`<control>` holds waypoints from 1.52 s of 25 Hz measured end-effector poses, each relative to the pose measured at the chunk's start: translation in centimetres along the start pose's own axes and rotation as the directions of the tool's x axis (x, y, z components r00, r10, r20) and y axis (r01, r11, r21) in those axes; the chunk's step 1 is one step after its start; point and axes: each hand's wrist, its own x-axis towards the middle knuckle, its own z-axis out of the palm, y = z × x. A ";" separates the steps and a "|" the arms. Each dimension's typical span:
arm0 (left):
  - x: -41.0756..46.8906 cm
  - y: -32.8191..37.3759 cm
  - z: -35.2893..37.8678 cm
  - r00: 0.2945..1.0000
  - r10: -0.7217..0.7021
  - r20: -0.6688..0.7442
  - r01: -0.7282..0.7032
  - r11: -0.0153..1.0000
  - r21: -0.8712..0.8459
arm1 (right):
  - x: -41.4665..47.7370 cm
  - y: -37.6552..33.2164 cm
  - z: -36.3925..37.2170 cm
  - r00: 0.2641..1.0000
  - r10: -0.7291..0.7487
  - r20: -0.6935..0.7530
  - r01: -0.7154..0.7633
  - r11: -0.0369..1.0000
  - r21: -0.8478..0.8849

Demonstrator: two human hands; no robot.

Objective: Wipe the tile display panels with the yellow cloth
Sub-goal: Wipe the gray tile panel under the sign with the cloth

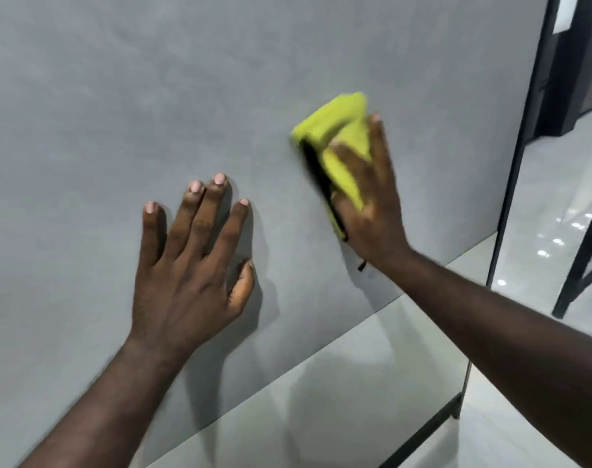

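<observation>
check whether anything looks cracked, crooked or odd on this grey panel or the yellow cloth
No crack, chip or spill shows on the matte grey tile panel. One oddity: a black strip runs along the left edge of the bunched yellow cloth held by the right hand; what it is cannot be told.

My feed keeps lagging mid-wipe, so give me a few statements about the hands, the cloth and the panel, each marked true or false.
1. The right hand holds the yellow cloth against the grey panel. True.
2. The left hand grips a second cloth. False: it lies flat on the panel, fingers spread, holding nothing.
3. The yellow cloth is to the left of the left hand. False: it is to that hand's right and higher on the panel.
4. A black frame runs along the panel's right edge. True.
</observation>
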 end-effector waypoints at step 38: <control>-22.3 -23.2 -11.4 0.988 -0.111 0.105 0.103 0.992 0.075 | -9.6 -28.3 16.1 0.925 -0.323 0.201 0.343 0.937 -0.072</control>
